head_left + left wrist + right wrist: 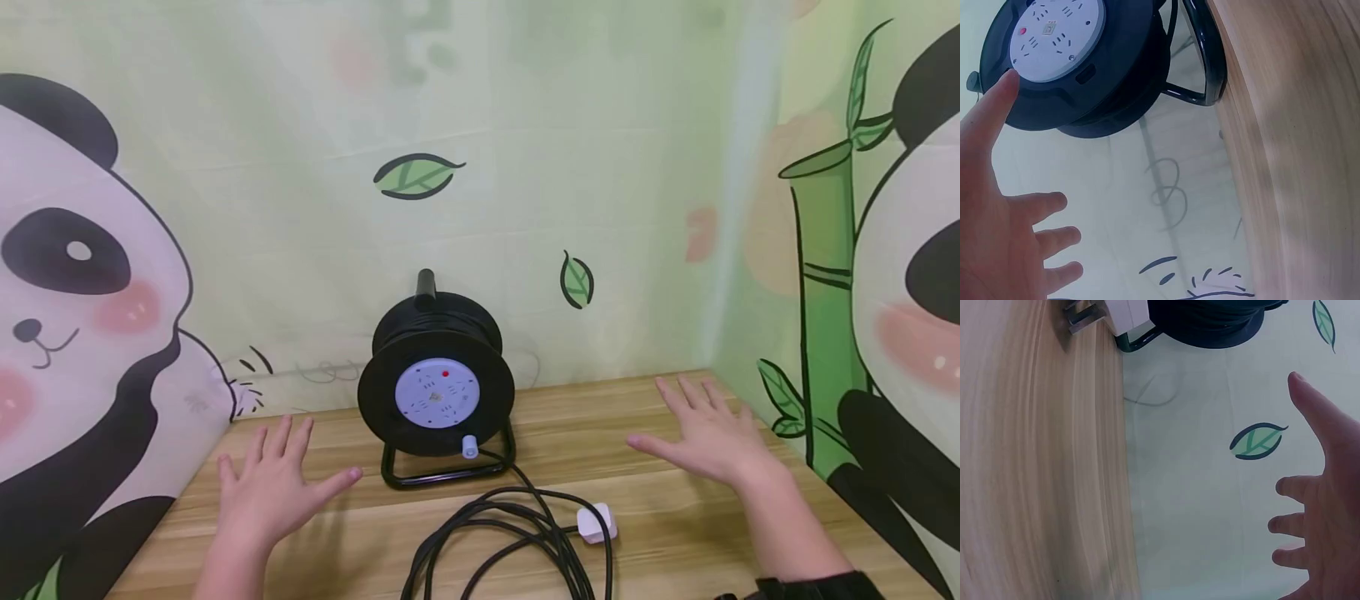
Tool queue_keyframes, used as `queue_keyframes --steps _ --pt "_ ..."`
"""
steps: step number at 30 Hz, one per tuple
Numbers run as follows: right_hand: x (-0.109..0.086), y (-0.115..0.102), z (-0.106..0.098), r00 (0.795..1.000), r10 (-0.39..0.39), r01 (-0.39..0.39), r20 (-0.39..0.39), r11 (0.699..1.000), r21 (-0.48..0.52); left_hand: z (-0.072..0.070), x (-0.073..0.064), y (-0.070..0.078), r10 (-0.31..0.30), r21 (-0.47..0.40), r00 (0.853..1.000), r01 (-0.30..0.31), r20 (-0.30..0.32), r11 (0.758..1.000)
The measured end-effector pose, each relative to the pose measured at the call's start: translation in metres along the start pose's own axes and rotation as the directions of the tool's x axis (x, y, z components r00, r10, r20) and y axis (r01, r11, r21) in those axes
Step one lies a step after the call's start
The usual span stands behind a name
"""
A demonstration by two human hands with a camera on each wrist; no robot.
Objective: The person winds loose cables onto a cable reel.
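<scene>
A black extension cable reel stands upright on its tubular metal stand, its pale socket face turned toward me. Loose black cable lies coiled on the table in front of it. The white plug sits at the right of that coil; the right wrist view shows its metal pins at the top. To the left of the reel, my left hand has spread, straight fingers and holds nothing. My right hand is likewise spread, to the right of the plug, touching neither cable nor reel.
The wood-grain table runs back to a pale green cloth backdrop printed with leaves. Printed pandas and bamboo cover the cloth at both sides. A dark sleeve cuff shows at the right forearm.
</scene>
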State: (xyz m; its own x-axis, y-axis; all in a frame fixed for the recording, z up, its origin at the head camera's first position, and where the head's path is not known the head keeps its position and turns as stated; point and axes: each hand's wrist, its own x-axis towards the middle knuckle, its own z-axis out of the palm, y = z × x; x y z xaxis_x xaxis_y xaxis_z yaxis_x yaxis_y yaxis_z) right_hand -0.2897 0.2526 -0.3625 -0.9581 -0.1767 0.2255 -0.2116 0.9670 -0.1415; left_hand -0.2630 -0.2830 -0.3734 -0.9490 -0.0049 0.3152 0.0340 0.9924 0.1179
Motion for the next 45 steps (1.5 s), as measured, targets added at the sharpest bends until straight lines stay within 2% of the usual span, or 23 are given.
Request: queue_keyframes --steps 9,13,18,23,27,30,34,41,43,45 --pt "0.001 0.002 -0.005 0.999 -0.025 0.025 -0.034 1.000 -0.001 -0.002 0.000 -0.004 -0.005 -0.023 1.000 0.004 -0.029 1.000" --pt "0.001 -0.002 -0.006 0.996 -0.072 0.073 -0.061 0.997 0.008 -0.005 0.001 -0.002 0.019 -0.050 0.996 -0.023 -0.082 0.998" --pt "-0.001 -0.015 -0.006 0.985 -0.165 0.167 -0.057 0.985 0.038 -0.008 0.004 0.002 0.060 -0.072 0.983 -0.074 -0.172 0.995" --pt "-0.004 -0.030 -0.008 0.974 -0.220 0.223 -0.053 0.974 0.049 -0.010 0.006 0.007 0.081 -0.107 0.973 -0.106 -0.216 0.989" --pt "-0.008 -0.042 -0.011 0.960 -0.273 0.277 -0.061 0.959 0.055 -0.014 0.007 0.014 0.116 -0.139 0.956 -0.158 -0.271 0.978" --pt "-0.012 -0.052 -0.011 0.941 -0.330 0.333 -0.074 0.942 0.046 -0.017 0.008 0.020 0.146 -0.169 0.937 -0.207 -0.317 0.964" --pt "-0.017 -0.066 -0.009 0.904 -0.421 0.423 -0.071 0.906 0.016 -0.020 0.010 0.027 0.167 -0.212 0.917 -0.255 -0.361 0.944" --pt "-0.025 -0.081 -0.001 0.857 -0.514 0.515 0.020 0.857 -0.002 -0.027 0.022 0.038 0.190 -0.274 0.881 -0.329 -0.432 0.904" --pt "-0.026 -0.085 0.002 0.834 -0.550 0.550 0.045 0.835 0.017 -0.029 0.026 0.042 0.196 -0.297 0.875 -0.349 -0.442 0.889" --pt "-0.028 -0.089 0.005 0.802 -0.594 0.592 0.071 0.805 0.045 -0.031 0.031 0.047 0.205 -0.319 0.871 -0.369 -0.447 0.873"
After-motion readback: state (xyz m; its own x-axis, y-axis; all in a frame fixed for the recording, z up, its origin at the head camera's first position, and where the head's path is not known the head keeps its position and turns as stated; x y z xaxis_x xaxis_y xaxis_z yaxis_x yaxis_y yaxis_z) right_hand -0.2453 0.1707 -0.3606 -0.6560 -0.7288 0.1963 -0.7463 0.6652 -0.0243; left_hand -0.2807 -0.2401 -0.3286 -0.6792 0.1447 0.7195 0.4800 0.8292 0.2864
